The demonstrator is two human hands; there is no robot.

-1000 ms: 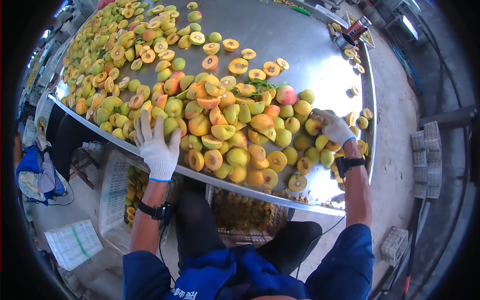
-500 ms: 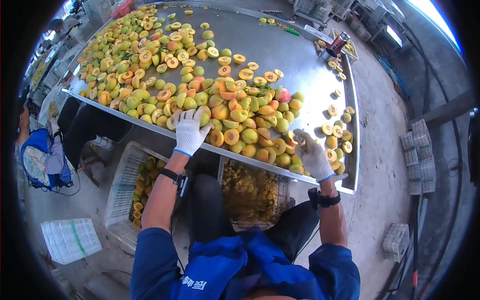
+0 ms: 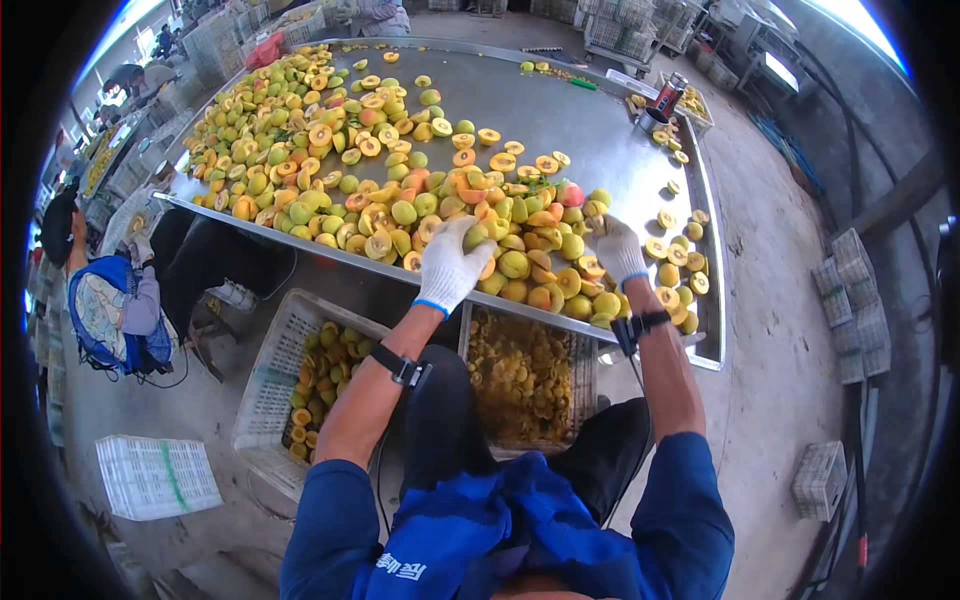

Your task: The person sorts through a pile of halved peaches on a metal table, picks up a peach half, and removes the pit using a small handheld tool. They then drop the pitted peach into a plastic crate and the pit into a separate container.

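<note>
Though near halved fruit [image 3: 681,157], bottle [image 3: 670,95] and cup [image 3: 652,121].

What the right hand [image 3: 617,250] holds, if anything, seems too hidden to tell

A pale concrete floor [image 3: 765,350], patchy with stains, stretched beneath a broad metal tabletop [image 3: 530,100], whose right side threw back a white glare. A grey wall [image 3: 870,120] ran along the right, a bright strip of light [image 3: 865,28] above it. A crate stack [image 3: 853,300] stood on the right, a lone crate [image 3: 820,480] nearer, and more crates [image 3: 622,38] crowded the far side.
</note>
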